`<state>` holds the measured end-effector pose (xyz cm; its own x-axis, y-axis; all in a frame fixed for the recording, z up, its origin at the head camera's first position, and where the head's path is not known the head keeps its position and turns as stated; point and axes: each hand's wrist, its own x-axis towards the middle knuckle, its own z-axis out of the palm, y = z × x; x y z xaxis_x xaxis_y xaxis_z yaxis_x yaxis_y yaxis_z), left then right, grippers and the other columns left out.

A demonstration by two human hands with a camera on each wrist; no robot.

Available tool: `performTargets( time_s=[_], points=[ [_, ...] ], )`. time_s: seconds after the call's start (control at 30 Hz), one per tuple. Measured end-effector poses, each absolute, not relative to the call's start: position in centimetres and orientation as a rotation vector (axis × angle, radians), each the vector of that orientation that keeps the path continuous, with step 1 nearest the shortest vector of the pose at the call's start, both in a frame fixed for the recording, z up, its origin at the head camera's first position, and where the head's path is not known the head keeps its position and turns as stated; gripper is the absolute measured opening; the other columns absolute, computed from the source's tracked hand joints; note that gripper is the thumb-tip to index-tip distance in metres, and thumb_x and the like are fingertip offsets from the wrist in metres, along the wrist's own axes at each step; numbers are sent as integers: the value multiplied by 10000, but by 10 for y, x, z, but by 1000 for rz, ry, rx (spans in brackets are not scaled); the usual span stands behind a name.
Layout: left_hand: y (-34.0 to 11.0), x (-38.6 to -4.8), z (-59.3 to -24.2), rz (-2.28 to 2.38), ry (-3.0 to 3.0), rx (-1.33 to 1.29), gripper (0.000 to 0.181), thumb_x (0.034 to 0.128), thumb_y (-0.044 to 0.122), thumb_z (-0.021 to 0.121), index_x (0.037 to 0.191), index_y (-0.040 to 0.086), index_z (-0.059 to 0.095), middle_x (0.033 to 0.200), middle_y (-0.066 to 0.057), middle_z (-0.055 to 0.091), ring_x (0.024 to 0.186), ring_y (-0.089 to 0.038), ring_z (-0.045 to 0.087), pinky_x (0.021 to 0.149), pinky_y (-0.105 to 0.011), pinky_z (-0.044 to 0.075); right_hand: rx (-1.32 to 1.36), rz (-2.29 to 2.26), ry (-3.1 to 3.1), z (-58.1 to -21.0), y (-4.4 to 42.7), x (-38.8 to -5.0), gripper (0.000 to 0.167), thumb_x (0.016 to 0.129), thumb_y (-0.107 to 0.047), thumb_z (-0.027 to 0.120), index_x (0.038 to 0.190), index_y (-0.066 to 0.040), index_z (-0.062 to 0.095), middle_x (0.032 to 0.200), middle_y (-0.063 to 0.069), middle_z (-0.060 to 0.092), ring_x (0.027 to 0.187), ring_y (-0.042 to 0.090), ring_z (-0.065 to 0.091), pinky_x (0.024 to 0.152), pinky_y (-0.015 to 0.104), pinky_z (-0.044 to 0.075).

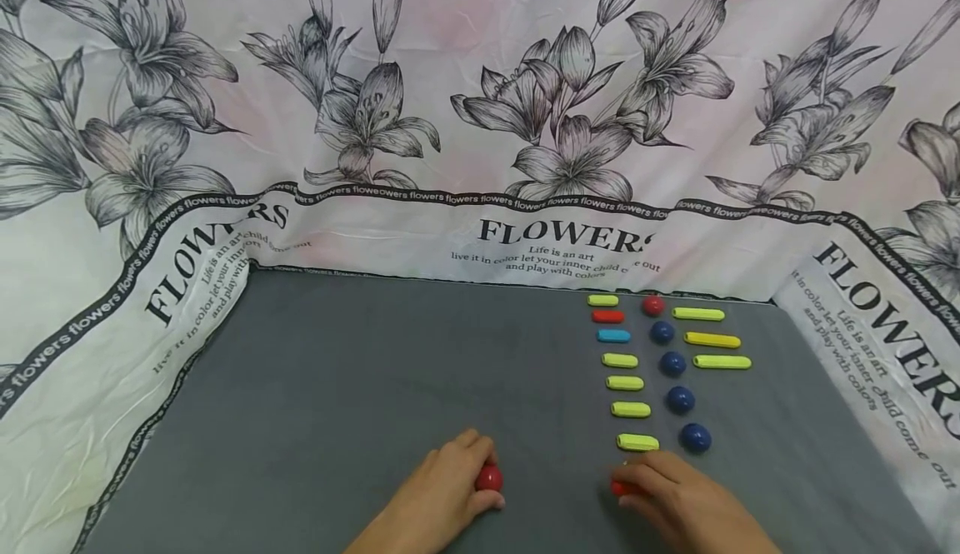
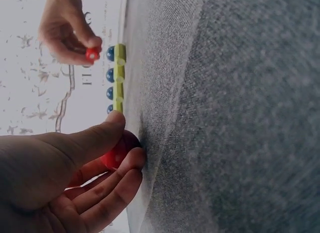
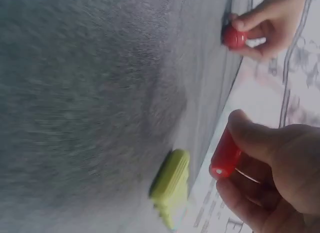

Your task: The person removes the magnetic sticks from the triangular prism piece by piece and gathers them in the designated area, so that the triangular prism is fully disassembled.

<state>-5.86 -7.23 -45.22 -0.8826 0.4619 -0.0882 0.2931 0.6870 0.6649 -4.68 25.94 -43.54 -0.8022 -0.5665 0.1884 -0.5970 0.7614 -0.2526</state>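
Note:
In the head view my left hand (image 1: 442, 487) grips a red ball (image 1: 490, 478) at the near middle of the grey table. Its thumb and fingers close on the ball (image 2: 116, 154) from two sides in the left wrist view. My right hand (image 1: 686, 496) pinches a short red rod (image 3: 226, 155) between thumb and fingers; a small hole shows in the rod's end. Just beyond this hand lies the nearest yellow-green rod (image 1: 637, 442). A dark blue ball (image 1: 696, 438) sits to the right of that rod. The right hand hides most of the red rod in the head view.
A column of short rods, including a red one (image 1: 607, 316) and a blue one (image 1: 613, 336), runs away from me. Beside it stand several blue balls and one red ball (image 1: 653, 306). Longer yellowish rods (image 1: 712, 340) lie further right. Flower-printed cloth (image 1: 420, 237) borders the table.

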Motion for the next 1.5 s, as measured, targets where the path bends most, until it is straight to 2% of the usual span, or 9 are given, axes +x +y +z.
performTargets(
  time_s=[0.17,0.4,0.63,0.93,1.17,1.37,1.5],
  points=[
    [-72,-59,-452,979,2635,591,284,877,322,874,1002,192,655,897,112,535,683,-26,507,632,-234,483,916,457,-2944,-438,275,-44,288,880,-219,880,1094,-349,738,1035,-246,612,857,-67,563,716,232,562],
    [-72,-59,-451,972,2643,607,293,883,337,867,1018,192,650,895,113,527,684,-29,497,630,-232,476,925,447,-3028,-446,286,-41,191,926,-317,833,1073,-360,718,1041,-238,613,870,-60,572,734,266,573],
    [-71,-57,-449,979,2621,618,287,892,330,860,993,196,627,879,120,496,664,-28,483,626,-218,464,984,405,-3052,-451,293,-39,201,934,-322,821,1107,-308,719,1031,-244,586,847,-61,523,716,273,550],
    [-69,-59,-449,974,2613,614,294,890,330,863,1013,198,631,875,119,494,662,-33,484,621,-223,461,985,331,-3102,-453,295,-40,219,908,-296,847,1085,-316,718,1016,-240,594,832,-60,512,709,290,542],
    [-70,-59,-453,992,2616,636,306,886,335,868,1041,192,645,886,120,509,668,-21,491,619,-221,466,988,241,-3064,-452,293,-36,263,913,-418,833,1132,-322,724,1082,-205,625,877,-19,541,724,308,539],
    [-72,-60,-454,978,2657,663,327,878,337,876,1066,169,666,895,117,540,700,-12,503,631,-226,478,913,132,-2940,-435,281,-33,296,894,-489,833,1133,-359,717,1084,-233,626,911,-4,580,786,332,561],
    [-72,-63,-453,989,2650,672,318,879,315,875,1065,152,676,886,111,552,693,-8,502,626,-223,476,887,132,-2846,-424,270,-34,308,879,-504,845,1123,-356,732,1080,-251,629,919,-11,603,784,336,566]
  ],
)
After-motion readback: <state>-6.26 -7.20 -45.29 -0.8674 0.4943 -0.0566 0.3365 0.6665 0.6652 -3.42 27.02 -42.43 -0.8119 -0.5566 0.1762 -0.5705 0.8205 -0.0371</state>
